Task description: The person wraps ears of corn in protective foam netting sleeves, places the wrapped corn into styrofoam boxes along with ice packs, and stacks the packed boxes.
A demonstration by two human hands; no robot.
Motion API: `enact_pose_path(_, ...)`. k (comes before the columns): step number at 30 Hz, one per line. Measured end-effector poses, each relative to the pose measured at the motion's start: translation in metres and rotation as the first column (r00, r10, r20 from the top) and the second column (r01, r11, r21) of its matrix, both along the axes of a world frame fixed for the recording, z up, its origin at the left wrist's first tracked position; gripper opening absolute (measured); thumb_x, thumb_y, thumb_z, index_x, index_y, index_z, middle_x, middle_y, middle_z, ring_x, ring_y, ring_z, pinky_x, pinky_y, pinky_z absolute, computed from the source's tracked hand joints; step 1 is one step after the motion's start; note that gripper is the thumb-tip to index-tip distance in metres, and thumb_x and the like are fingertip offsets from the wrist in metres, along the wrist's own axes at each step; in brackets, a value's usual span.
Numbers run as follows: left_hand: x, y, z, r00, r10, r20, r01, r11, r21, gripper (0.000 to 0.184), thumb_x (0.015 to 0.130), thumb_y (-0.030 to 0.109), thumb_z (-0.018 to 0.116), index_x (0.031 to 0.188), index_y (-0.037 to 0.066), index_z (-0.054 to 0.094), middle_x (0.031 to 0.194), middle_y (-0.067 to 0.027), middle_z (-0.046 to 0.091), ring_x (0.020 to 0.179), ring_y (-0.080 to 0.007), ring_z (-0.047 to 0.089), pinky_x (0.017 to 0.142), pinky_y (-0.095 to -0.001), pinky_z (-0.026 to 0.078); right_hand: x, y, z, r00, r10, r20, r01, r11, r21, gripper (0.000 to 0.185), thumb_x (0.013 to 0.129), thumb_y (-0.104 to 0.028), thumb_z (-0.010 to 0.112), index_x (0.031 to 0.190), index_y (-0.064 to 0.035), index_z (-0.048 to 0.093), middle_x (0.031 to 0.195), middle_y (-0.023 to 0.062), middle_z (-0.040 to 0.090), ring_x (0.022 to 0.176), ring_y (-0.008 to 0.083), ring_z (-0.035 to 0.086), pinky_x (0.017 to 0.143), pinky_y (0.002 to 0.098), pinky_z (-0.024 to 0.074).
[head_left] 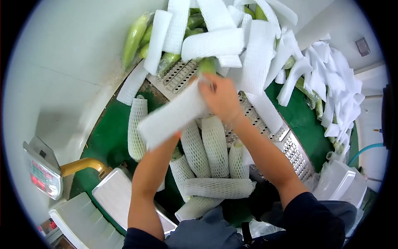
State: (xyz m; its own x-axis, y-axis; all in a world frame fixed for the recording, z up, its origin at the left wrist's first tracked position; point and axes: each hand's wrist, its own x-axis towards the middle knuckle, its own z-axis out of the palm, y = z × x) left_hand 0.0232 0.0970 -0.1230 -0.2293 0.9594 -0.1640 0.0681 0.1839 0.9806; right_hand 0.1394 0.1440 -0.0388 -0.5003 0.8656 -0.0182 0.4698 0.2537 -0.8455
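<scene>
My right hand (222, 96) is closed at the upper end of a white foam net sleeve (172, 114), which hangs slanted down to the left and is blurred by motion. Just beyond my fingers a green vegetable (206, 65) shows at the sleeve's end. My left hand is mostly hidden behind the sleeve; only the wrist (176, 137) shows below it, and the fingers cannot be made out. Below my hands, several vegetables in net sleeves (214, 145) stand side by side, and another wrapped one (219, 188) lies across their lower ends.
Loose foam sleeves (213, 43) and green vegetables (134, 39) are heaped at the back. More sleeves (331, 79) pile at the right. Perforated metal plates (296, 153) cross the green surface (110, 130). A scale (114, 193) with a display (43, 174) stands at the left.
</scene>
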Motion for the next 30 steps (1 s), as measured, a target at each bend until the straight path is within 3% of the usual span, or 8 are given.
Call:
enact_pose_path(6, 0.036, -0.109, 0.084, 0.484, 0.404, 0.776, -0.367, 0.899, -0.239, 0.042, 0.084, 0.026, 0.058, 0.119, 0.003, 0.054, 0.108, -0.0111, 0.061, 0.098, -0.0214, 0.061, 0.083, -0.0349, 0.050, 0.019, -0.026, 0.045, 0.978, 0.209, -0.021, -0.209, 0.960, -0.186, 0.028, 0.078, -0.025, 0.059, 0.083, 0.0017, 0.068, 0.066, 0.0212, 0.062, 0.062, 0.0347, 0.061, 0.060, 0.0382, 0.0478)
enact_pose_path(8, 0.017, -0.102, 0.039, 0.993, 0.116, 0.006, -0.116, 0.993, -0.029, 0.043, 0.085, 0.028, 0.056, 0.122, 0.008, 0.052, 0.113, -0.0092, 0.061, 0.100, -0.0221, 0.060, 0.083, -0.0333, 0.049, 0.004, -0.012, -0.007, 0.986, -0.080, -0.144, 0.055, 0.984, -0.171, 0.027, 0.076, -0.023, 0.059, 0.075, 0.0030, 0.067, 0.068, 0.0206, 0.063, 0.063, 0.0338, 0.062, 0.060, 0.0375, 0.0478)
enact_pose_path(11, -0.009, -0.080, -0.040, -0.164, 0.144, -0.976, 0.160, 0.980, 0.117, 0.033, 0.088, 0.029, 0.053, 0.116, 0.012, 0.059, 0.108, -0.0020, 0.065, 0.094, -0.0234, 0.064, 0.071, -0.0305, 0.051, 0.004, 0.000, -0.075, 0.968, -0.251, -0.029, 0.249, 0.967, -0.059, 0.026, 0.074, -0.021, 0.058, 0.077, 0.0036, 0.067, 0.068, 0.0212, 0.063, 0.062, 0.0328, 0.062, 0.060, 0.0380, 0.0477)
enact_pose_path(13, 0.005, -0.037, -0.069, 0.869, 0.495, -0.015, -0.486, 0.857, 0.175, 0.023, 0.087, 0.023, 0.056, 0.099, 0.005, 0.065, 0.092, -0.0119, 0.069, 0.086, -0.0296, 0.065, 0.075, -0.0343, 0.051, 0.011, 0.010, -0.109, 0.951, -0.308, -0.034, 0.305, 0.949, -0.077, 0.026, 0.074, -0.021, 0.059, 0.076, 0.0041, 0.066, 0.068, 0.0217, 0.063, 0.062, 0.0333, 0.063, 0.060, 0.0384, 0.0478)
enact_pose_path(14, 0.017, -0.038, -0.003, 0.762, 0.348, -0.546, -0.518, 0.834, -0.191, 0.023, 0.083, 0.020, 0.062, 0.098, 0.002, 0.064, 0.089, -0.0143, 0.068, 0.083, -0.0269, 0.066, 0.076, -0.0352, 0.050, 0.019, 0.016, -0.122, 0.946, -0.320, 0.054, 0.325, 0.931, -0.167, 0.027, 0.075, -0.022, 0.059, 0.076, 0.0045, 0.066, 0.069, 0.0222, 0.063, 0.063, 0.0341, 0.063, 0.061, 0.0391, 0.0480)
enact_pose_path(22, 0.022, -0.079, 0.059, 0.862, 0.289, -0.416, -0.388, 0.905, -0.176, 0.047, 0.091, 0.020, 0.054, 0.132, 0.003, 0.040, 0.106, -0.0251, 0.060, 0.109, -0.0358, 0.055, 0.089, -0.0356, 0.045, 0.033, -0.025, -0.022, 0.963, 0.090, 0.252, -0.083, 0.996, -0.038, 0.030, 0.087, -0.021, 0.046, 0.080, 0.0048, 0.060, 0.078, 0.0245, 0.062, 0.074, 0.0403, 0.062, 0.069, 0.0469, 0.0489)
enact_pose_path(25, -0.003, -0.128, 0.078, 0.576, 0.078, 0.814, -0.452, 0.860, 0.237, 0.059, 0.093, 0.036, 0.049, 0.141, 0.009, 0.029, 0.136, -0.0098, 0.043, 0.120, -0.0219, 0.047, 0.101, -0.0379, 0.039, 0.016, -0.029, 0.045, 0.847, 0.418, 0.330, -0.463, 0.883, 0.071, 0.022, 0.086, -0.017, 0.047, 0.082, 0.0026, 0.057, 0.079, 0.0232, 0.062, 0.075, 0.0397, 0.060, 0.068, 0.0457, 0.0480)
enact_pose_path(30, -0.008, -0.146, 0.089, 0.427, 0.209, 0.880, -0.609, 0.785, 0.110, 0.078, 0.083, 0.064, 0.049, 0.125, -0.001, 0.045, 0.101, -0.0127, 0.061, 0.088, -0.0210, 0.060, 0.082, -0.0337, 0.049, -0.074, -0.042, 0.035, 0.636, 0.624, 0.454, -0.723, 0.688, 0.065, 0.013, 0.081, -0.012, 0.054, 0.085, 0.0000, 0.054, 0.080, 0.0204, 0.060, 0.076, 0.0371, 0.061, 0.064, 0.0456, 0.0478)
